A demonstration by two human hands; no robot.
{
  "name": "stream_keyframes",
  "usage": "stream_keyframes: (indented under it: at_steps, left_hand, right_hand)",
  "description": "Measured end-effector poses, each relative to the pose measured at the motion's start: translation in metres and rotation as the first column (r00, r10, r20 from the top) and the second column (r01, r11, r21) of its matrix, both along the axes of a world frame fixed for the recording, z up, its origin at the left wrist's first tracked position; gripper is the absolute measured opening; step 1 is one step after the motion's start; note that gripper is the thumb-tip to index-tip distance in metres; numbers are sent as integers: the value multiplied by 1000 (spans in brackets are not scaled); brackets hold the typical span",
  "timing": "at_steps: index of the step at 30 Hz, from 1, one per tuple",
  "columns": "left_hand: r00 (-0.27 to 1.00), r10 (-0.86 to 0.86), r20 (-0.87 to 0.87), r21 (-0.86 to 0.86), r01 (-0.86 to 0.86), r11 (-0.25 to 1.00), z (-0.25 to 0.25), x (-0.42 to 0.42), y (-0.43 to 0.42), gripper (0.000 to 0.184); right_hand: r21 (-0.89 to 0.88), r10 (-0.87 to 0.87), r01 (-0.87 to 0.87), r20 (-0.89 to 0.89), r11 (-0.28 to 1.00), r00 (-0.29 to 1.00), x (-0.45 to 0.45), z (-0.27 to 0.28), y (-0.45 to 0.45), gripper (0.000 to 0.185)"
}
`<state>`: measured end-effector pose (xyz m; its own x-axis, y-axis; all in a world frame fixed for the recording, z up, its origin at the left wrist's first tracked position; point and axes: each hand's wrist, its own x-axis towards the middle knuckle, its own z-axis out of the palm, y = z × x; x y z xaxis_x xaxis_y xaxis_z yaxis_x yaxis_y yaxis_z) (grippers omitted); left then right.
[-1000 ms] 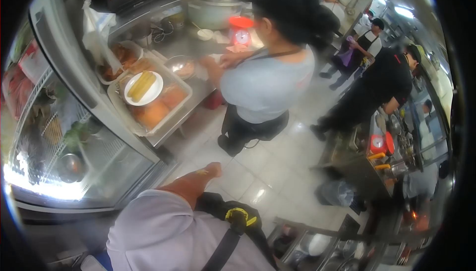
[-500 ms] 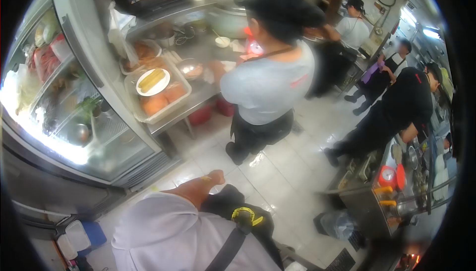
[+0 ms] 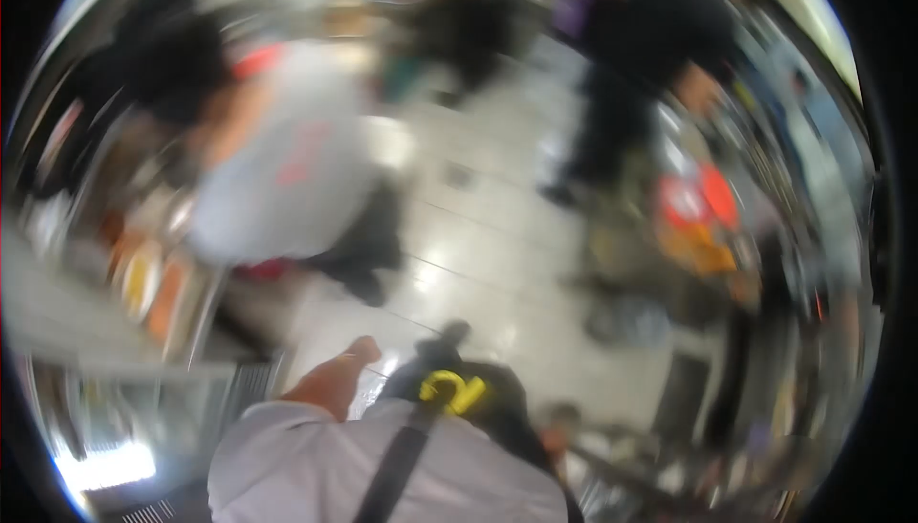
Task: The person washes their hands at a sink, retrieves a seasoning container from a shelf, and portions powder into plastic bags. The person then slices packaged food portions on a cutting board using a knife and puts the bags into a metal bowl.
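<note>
Head view. Heavy motion smear over most of it; edges lost in the dark rim. Co-worker in a grey shirt (image 3: 287, 169) at 10 o'clock, own hands not readable. Another person in black (image 3: 660, 16) between 1 and 2, head cut off at the top.

Containers: white plate (image 3: 143, 314) just short of 9 o'clock, with something yellow (image 3: 141, 277) on it; beside it, orange contents (image 3: 170, 295) in a blurred tray. Glass-fronted cabinet (image 3: 172, 406) at 8, contents a blur.

Wearer's left hand (image 3: 363, 349) past 7 o'clock, forearm reaching outward, over pale floor tiles (image 3: 459, 227) in the view; nothing seen in its grasp, finger closure too smeared to tell. Black strap (image 3: 394, 466) with a yellow piece (image 3: 449, 391) nearest, to its 5 o'clock. Right hand: cannot tell, nor whether the hands are apart.
</note>
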<state>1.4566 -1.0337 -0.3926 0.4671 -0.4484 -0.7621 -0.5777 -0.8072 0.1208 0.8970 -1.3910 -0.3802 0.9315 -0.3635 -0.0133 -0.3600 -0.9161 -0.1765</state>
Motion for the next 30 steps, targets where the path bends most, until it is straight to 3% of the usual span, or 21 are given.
stream_keyframes:
  at_steps: [1, 2, 3, 4, 5, 6, 7, 8, 9, 11, 13, 15, 17, 21, 22, 24, 27, 28, 30]
  left_hand:
    - [997, -68, -36, 83, 71, 994, 26, 12, -39, 33]
    - [824, -561, -81, 80, 566, 820, 24, 29, -70, 31]
    - [339, -941, -16, 8, 941, 338, -6, 62, -88, 14]
    - [401, -913, -72, 141, 910, 389, 59, 51, -150, 26]
    - [422, -906, -23, 79, 904, 419, 53, 64, -188, 23]
    - [665, -744, -62, -55, 742, 668, 38, 87, -216, 21]
    - [918, -229, -325, -199, 170, 965, 33, 106, -250, 19]
    - [892, 23, -451, -238, -145, 960, 35, 120, -285, 18]
    - [883, 46, -468, -267, -191, 945, 35, 133, -321, 17]
    - [945, -295, -141, -413, 215, 885, 7, 155, -393, 18]
    - [927, -345, -146, -467, 243, 850, 1, 168, -458, 16]
    - [880, -445, -165, -485, 320, 814, -6, 158, -508, 14]
    - [822, -553, -136, -521, 415, 746, -9, 138, -536, 12]
    - [650, -728, -218, -694, 421, 584, 27, 78, -575, 8]
    - [739, -616, -274, -634, 343, 693, 3, 69, -582, 10]
    - [825, -330, -459, -471, 90, 878, 59, 8, -593, 13]
    - [800, -209, -562, -359, -8, 933, 136, -62, -625, 18]
    - [752, -310, -582, -438, 31, 899, 121, -64, -641, 22]
    - [722, -591, -361, -625, 283, 728, 92, -83, -685, 24]
  right_hand:
    - [-320, -1, -32, -104, 947, 995, -23, -12, 1, 20]
    - [-122, -139, 102, -352, 987, 926, -22, -17, 7, 15]
    - [-20, -238, 283, -600, 959, 764, -15, -10, 15, 18]
    - [-173, -392, 351, -421, 920, 818, 14, 87, 23, 17]
    - [-79, -417, 481, -630, 873, 655, 30, 111, 13, 17]
    - [62, -648, 739, -437, 670, 624, 13, 83, 26, 20]
    - [291, -836, 842, -187, 454, 516, -8, 53, 38, 25]
    - [487, -902, 850, -248, 200, 354, 8, 78, 36, 29]
    - [620, -935, 781, -316, -74, 162, 23, 102, 35, 33]
    - [736, -830, 384, -504, -557, -238, 66, 143, 22, 36]
    - [782, -827, 286, -476, -553, -298, 95, 179, 14, 39]
    - [826, -843, 233, -435, -514, -316, 104, 176, -7, 40]
    - [854, -869, 221, -406, -471, -285, 102, 163, -17, 39]
    - [879, -916, 303, -286, -368, -282, 104, 176, -85, 42]
    - [865, -927, 369, -243, -341, -286, 101, 177, -107, 43]
    - [851, -933, 421, -193, -313, -303, 99, 180, -146, 44]
    - [867, -934, 412, -145, -279, -327, 95, 214, -194, 44]
    - [871, -934, 412, -127, -266, -335, 96, 227, -207, 45]
    - [880, -933, 408, -96, -242, -347, 91, 230, -239, 45]
